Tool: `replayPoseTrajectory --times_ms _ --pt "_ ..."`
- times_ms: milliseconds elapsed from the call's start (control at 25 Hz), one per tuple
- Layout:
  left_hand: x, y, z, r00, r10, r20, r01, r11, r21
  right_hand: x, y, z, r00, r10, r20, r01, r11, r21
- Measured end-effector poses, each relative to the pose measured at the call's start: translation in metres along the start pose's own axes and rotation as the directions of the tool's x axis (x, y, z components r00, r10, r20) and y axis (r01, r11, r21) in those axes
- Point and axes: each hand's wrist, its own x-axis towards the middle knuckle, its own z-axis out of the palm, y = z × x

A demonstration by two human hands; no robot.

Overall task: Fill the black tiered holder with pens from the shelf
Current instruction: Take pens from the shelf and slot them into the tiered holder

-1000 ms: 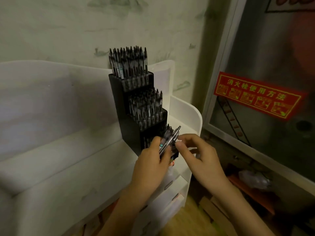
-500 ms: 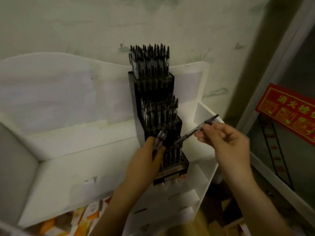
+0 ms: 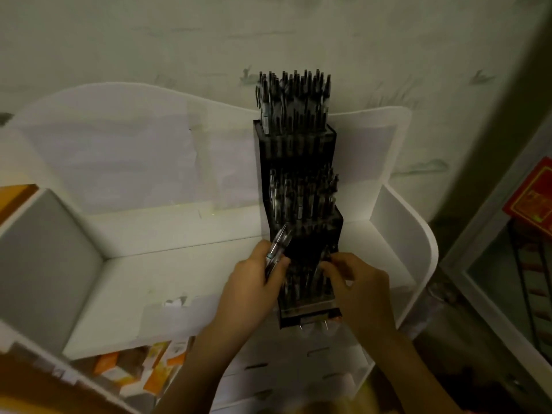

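Observation:
The black tiered holder (image 3: 301, 246) stands on the white shelf (image 3: 167, 273), against its back wall. Its top and middle tiers are packed with several upright pens (image 3: 294, 103). My left hand (image 3: 254, 282) grips a small bundle of pens (image 3: 277, 246) just left of the lowest tier. My right hand (image 3: 355, 282) pinches one pen (image 3: 321, 265) and holds it down among the pens in the lowest tier. Both hands hide part of that tier.
The shelf has raised white side walls (image 3: 418, 234) and small drawers (image 3: 298, 369) below its front. Orange and white boxes (image 3: 140, 369) lie under the shelf at the lower left. A red sign (image 3: 534, 198) hangs at the right.
My right hand has carried its single pen from up at the right down into the lowest tier. The camera has tilted down and closer to the holder.

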Motion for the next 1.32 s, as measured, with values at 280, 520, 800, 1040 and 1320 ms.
replayPoseTrajectory --times_ms 280,520,800,1040,1320 --pt "0.005 -0.003 0.001 1.000 0.002 0.003 -0.002 1.000 -0.010 -0.005 0.024 0.022 0.996 -0.031 0.084 0.040 0.992 -0.116" --pt "0.007 -0.003 0.007 0.999 0.017 0.040 -0.016 1.000 -0.024 -0.011 0.034 0.026 0.988 0.067 0.136 -0.053 0.993 -0.104" --pt "0.007 0.006 0.010 0.995 0.054 0.084 -0.046 0.995 -0.089 0.002 -0.009 0.003 1.000 -0.016 -0.008 0.017 1.000 0.026" --pt "0.003 0.016 0.015 0.979 0.111 0.168 -0.092 0.989 -0.116 0.017 -0.037 -0.003 0.976 0.160 0.151 -0.202 0.921 0.333" --pt "0.003 0.015 0.013 0.970 0.104 0.220 -0.087 0.993 -0.084 0.024 -0.050 -0.030 0.951 0.305 0.046 -0.275 0.771 0.574"
